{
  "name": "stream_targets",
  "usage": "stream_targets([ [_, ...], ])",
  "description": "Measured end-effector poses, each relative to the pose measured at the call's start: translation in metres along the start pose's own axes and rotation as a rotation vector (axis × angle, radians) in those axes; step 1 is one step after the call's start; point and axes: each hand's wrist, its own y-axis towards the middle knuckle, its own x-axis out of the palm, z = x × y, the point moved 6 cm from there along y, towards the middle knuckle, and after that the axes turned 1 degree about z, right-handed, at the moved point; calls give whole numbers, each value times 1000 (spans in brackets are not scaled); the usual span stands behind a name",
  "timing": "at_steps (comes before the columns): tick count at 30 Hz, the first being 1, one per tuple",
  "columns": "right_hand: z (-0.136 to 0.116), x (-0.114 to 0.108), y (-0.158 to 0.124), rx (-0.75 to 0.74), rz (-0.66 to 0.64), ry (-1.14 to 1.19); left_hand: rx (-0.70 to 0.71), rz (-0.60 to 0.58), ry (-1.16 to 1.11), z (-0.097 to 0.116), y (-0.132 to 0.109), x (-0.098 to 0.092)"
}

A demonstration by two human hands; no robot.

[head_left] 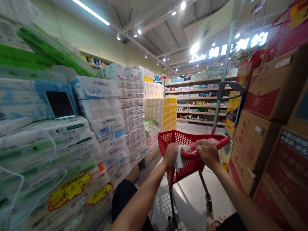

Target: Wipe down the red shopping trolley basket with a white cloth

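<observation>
A red plastic shopping cart (187,170) with dark legs and wheels stands in front of me. My left hand (171,154) is closed around a white cloth or tissue (179,160), which lies against the left part of the cart's red handle (190,155) and hangs down below it. Farther right, my right hand (207,152) has its fingers bent over the same handle. Its fingertips rest near a pinkish panel on the handle. From here the basket's slatted far wall shows, but most of its inside is hidden.
Stacked tissue packs (108,141) line the left side, with a phone (60,105) and white cables on them. Piled cardboard boxes (264,86) crowd the right. A metal pole with a dark curved handle (229,86) rises beyond the cart. Product shelves (199,96) stand at the back.
</observation>
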Motion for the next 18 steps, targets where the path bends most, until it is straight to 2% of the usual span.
stream_targets([
  [2,0,1,0,6,3,-17,-46,20,45,4,0,1],
  [4,1,2,1,9,0,-28,-55,35,98,17,0,3],
  [10,9,4,2,-8,-8,-12,40,-13,426,89,10,17],
  [12,12,8,3,-28,-22,-10,44,-59,520,105,16,23],
  [15,17,12,2,-55,-60,6,45,-101,547,110,21,27],
  [18,18,9,1,-60,-65,21,85,-95,444,100,20,23],
])
